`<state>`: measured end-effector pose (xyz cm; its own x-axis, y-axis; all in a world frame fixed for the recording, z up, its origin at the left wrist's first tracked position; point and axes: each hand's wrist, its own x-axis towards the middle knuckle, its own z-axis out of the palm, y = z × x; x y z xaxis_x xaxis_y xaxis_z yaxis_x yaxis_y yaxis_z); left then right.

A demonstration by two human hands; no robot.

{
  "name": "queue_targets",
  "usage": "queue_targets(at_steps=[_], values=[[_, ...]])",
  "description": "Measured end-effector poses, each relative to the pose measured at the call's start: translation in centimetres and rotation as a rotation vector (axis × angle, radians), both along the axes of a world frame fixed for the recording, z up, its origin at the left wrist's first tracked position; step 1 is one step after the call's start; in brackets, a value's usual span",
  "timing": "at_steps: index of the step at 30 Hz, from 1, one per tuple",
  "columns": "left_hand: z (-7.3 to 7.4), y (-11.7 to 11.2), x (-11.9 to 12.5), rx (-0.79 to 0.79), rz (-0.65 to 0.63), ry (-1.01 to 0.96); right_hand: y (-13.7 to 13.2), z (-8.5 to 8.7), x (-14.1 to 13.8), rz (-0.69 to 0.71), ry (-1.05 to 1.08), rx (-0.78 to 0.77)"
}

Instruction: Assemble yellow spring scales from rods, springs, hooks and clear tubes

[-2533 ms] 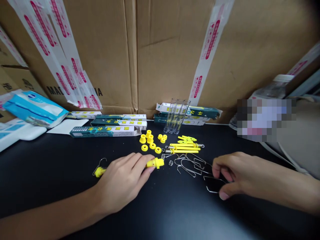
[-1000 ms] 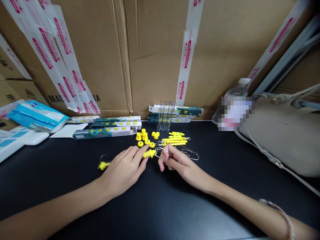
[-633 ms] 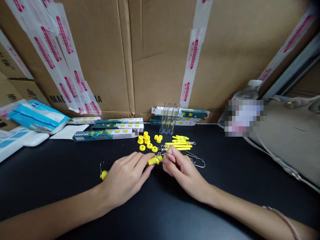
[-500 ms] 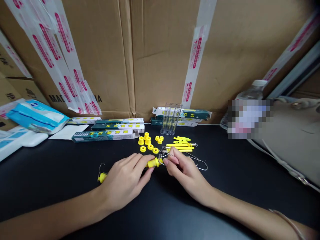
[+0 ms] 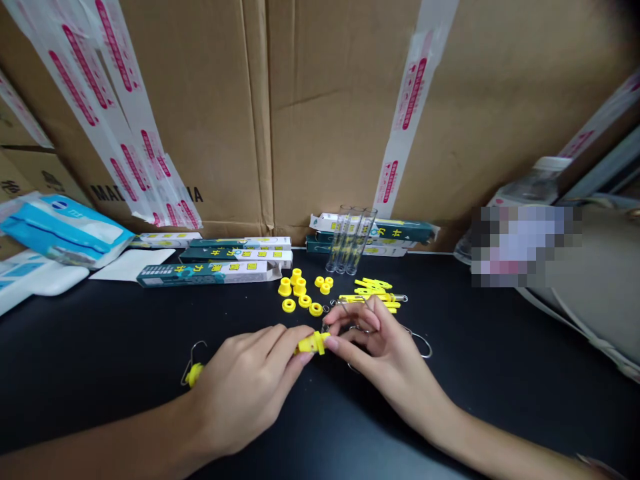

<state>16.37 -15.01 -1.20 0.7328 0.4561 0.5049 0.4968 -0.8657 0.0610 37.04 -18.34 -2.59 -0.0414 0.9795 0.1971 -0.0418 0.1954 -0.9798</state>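
Observation:
My left hand point(image 5: 255, 380) is wrapped around a tubular spring scale point(image 5: 311, 343), hiding most of its tube. One yellow end with a bent wire hook point(image 5: 189, 363) sticks out on the left, past the back of this hand. At the other end, a yellow cap shows between my two hands. My right hand point(image 5: 387, 360) is closed with its thumb against that cap, and a thin wire hook point(image 5: 367, 303) runs across its curled fingers. The fingers partly hide this wire. Beyond the hands lie several yellow collars and rings point(image 5: 300, 287).
Behind the right hand lie yellow strips with springs point(image 5: 373, 287) and more wire hooks point(image 5: 425, 343). Clear tubes point(image 5: 350, 243) stand before printed boxes point(image 5: 215, 270). A tissue pack point(image 5: 65, 230) is at left, a bottle point(image 5: 540, 183) and bag point(image 5: 590, 280) at right. Cardboard point(image 5: 320, 147) rises behind.
The view has shifted slightly. My right thumb has come up against the yellow cap, and the right fingers have curled behind the wire. My left hand keeps its grip on the spring scale.

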Motion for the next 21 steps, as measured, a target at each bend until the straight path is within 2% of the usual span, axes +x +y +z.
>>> queue_targets(at_steps=[5,11,14,21], values=[[0.0,-0.1,0.0,0.029,0.029,-0.017,0.0,-0.2,-0.1,0.048,0.029,-0.029],[0.1,0.0,0.0,-0.018,0.033,-0.041,-0.8,0.2,0.4,-0.095,-0.063,0.032],[-0.2,0.1,-0.1,-0.05,0.048,-0.066,-1.4,0.3,0.6,-0.043,-0.096,-0.015],[-0.2,0.1,0.0,-0.046,0.049,-0.069,-1.4,0.7,0.6,0.014,-0.4,0.032]])
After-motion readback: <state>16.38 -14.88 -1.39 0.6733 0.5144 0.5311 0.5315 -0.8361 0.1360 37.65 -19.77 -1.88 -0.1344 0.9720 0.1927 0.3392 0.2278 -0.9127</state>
